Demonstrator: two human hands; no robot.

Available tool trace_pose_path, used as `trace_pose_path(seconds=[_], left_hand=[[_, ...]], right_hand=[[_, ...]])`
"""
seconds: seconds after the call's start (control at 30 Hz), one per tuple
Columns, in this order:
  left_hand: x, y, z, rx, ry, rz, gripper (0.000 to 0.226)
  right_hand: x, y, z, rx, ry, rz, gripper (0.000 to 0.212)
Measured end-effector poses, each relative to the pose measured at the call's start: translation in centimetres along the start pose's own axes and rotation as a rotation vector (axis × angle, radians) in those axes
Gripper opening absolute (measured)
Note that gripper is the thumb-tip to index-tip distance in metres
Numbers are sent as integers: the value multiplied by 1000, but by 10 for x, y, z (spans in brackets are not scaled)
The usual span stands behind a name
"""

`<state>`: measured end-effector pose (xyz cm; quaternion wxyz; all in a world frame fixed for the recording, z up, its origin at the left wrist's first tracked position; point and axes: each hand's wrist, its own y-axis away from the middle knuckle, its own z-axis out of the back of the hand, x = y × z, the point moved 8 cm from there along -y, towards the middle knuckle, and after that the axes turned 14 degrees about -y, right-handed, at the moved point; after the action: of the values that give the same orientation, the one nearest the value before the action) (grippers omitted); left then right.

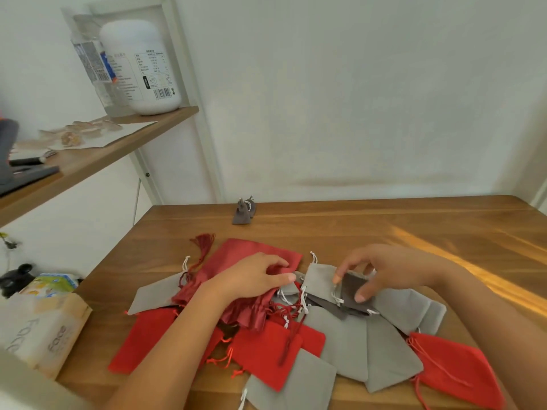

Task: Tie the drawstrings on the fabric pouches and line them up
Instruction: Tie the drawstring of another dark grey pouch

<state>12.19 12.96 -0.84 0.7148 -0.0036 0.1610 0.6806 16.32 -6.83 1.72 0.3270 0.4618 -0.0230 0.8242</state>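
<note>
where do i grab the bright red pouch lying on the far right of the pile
Likely pinch the bright red pouch at its left edge, the mouth, where red cords stick out. Come from the near side: it lies flat at the pile's rim, nothing on top, its near corner clear of the grey pouch.

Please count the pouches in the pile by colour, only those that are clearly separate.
Light grey pouches: 7
Bright red pouches: 3
Dark red pouches: 2
Dark grey pouches: 2
Total: 14 at least; overlaps may hide more.
</note>
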Motion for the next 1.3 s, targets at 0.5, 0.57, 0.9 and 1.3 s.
trace_pose_path(seconds=[0.5,0.57,0.9,1.3], left_hand=[[-26,22,54,-109,406,-43,12],[-46,18,49,6,574,-95,14],[-55,-12,49,-307,905,-12,46],[-32,-17,41,-462,831,44,37]], right_hand=[[28,18,36,-433,-866,220,14],[27,11,39,-562,-1016,246,11],[13,-24,18,-584,-1160,150,26],[-2,-28,14,-753,-1050,248,10]])
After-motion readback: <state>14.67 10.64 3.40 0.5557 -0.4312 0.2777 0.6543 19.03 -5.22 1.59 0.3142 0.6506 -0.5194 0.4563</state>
